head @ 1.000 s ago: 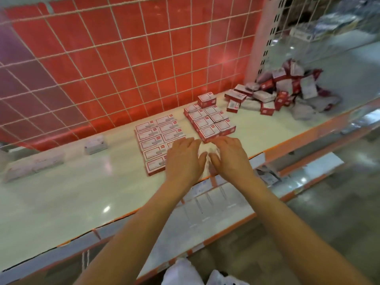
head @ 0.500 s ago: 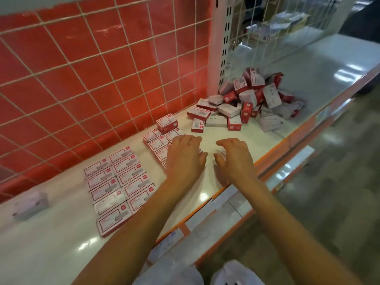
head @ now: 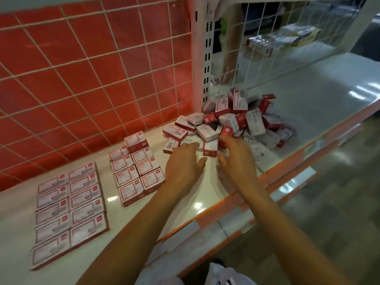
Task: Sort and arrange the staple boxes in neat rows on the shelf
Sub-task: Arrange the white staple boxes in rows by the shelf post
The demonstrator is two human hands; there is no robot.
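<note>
Staple boxes: loose heap at centre right, neat blocks at lower left.
Left hand and right hand at the heap's near edge, fingers loosely spread, gripping nothing; fingertip contact unclear. White shelf beneath.

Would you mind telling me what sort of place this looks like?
Probably a shop aisle: a display shelf with an orange label rail, a wire mesh back, and identical staple boxes in rows beside a loose pile.

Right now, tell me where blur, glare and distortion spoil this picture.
Head view: the left block of boxes is motion-smeared, labels unreadable; light glare spots the shelf near its front edge; the wide-angle lens bows the wire grid; the loose pile looks sharper.
</note>
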